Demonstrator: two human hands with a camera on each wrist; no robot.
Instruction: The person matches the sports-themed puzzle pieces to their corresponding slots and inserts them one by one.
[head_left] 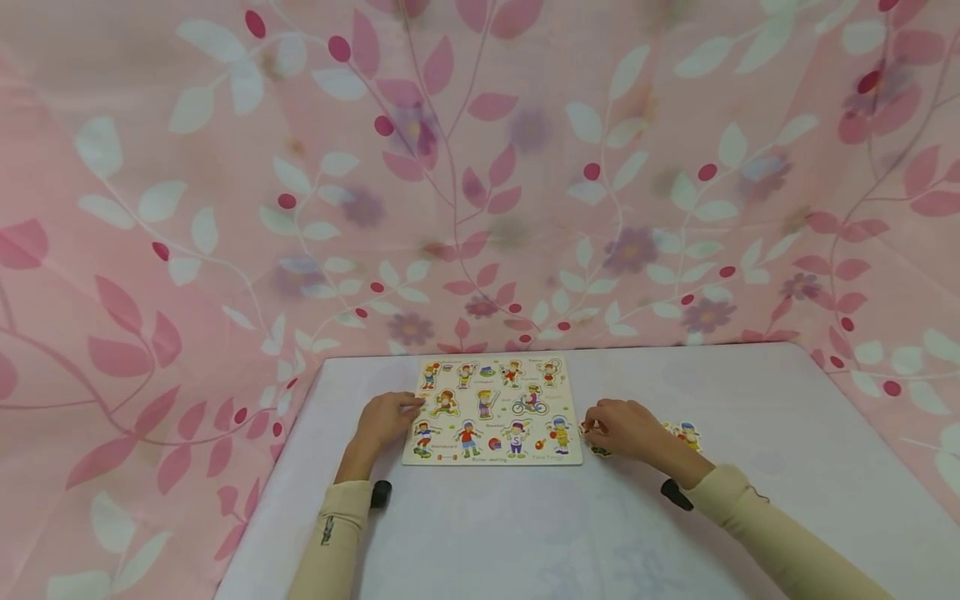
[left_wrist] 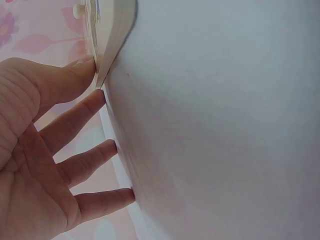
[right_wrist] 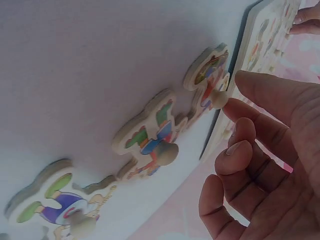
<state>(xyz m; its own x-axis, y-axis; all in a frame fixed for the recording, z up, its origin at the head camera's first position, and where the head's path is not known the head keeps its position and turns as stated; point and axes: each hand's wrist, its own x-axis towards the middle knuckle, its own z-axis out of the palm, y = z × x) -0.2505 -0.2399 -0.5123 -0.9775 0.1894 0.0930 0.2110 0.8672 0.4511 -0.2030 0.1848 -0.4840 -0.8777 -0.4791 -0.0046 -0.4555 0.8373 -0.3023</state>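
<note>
A wooden peg puzzle board [head_left: 492,412] with printed sports figures lies on the table. At its left edge, my left hand [head_left: 386,421] rests with fairly straight fingers [left_wrist: 85,162]. In the left wrist view, the thumb touches the board's edge [left_wrist: 111,42] and the other fingertips meet the tabletop. My right hand [head_left: 622,429] is just right of the board. Its thumb and index finger are parted beside the round knob of a figure-shaped puzzle piece [right_wrist: 212,72]; the other fingers are bent. That piece lies beside the board; the index fingertip looks close to its knob.
More knobbed pieces lie in a row on the white-covered table [head_left: 525,533]: one with green shoes [right_wrist: 162,120] and one with purple shorts [right_wrist: 62,200]. Others [head_left: 688,435] show behind the right wrist. A pink floral cloth [head_left: 480,167] hangs behind the table.
</note>
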